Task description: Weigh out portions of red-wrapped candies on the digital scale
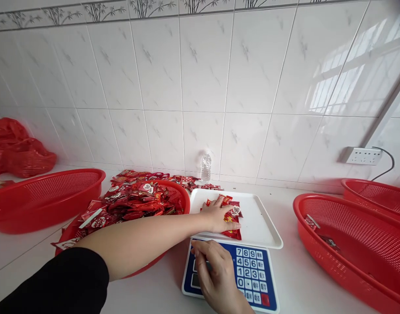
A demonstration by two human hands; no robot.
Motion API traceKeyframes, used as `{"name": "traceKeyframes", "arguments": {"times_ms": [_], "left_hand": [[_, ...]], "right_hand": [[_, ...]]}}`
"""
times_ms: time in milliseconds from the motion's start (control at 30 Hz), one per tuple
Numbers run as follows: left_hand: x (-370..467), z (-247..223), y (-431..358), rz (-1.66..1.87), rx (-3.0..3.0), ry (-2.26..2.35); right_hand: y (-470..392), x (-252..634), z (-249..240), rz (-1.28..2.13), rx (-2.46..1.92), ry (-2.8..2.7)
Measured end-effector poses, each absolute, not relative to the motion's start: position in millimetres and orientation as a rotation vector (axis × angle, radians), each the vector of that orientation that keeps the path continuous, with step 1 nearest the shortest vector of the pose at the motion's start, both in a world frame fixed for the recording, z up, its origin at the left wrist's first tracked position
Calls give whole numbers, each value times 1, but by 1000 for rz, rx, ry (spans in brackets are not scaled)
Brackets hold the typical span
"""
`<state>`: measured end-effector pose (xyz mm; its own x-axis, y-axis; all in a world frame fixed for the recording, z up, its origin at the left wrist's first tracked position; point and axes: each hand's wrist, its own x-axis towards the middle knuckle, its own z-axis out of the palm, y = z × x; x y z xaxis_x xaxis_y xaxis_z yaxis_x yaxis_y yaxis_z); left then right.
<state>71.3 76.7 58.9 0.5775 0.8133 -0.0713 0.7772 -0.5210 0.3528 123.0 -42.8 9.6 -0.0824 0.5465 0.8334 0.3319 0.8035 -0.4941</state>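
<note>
My left hand (216, 216) lies with fingers spread on a small pile of red snack packets (233, 227). The packets rest on the white tray (261, 226) of a digital scale. In front of that tray is the scale's blue keypad panel (268, 279). My right hand (216, 270) is held over the left part of this panel, fingers curled in and nothing visible in them; it hides part of the display. Under my left forearm stands a red plastic basket (185, 196) heaped with similar red packets (134, 200).
More packets (186, 181) lie along the wall behind the basket, beside a clear plastic bottle (206, 168). Another red basket (72, 192) and red plastic bags (26, 152) are at left. At right, a red basket (350, 261) holds a few packets, below a power socket (363, 155).
</note>
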Motion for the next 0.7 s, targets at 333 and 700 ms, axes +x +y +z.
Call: {"name": "traceKeyframes", "arguments": {"times_ms": [333,700], "left_hand": [[67,52,81,512,2567,1258],[56,87,116,1118,2038,1301]], "right_hand": [[-38,119,7,162,-642,-1636],[-34,122,0,272,-688,-1501]]}}
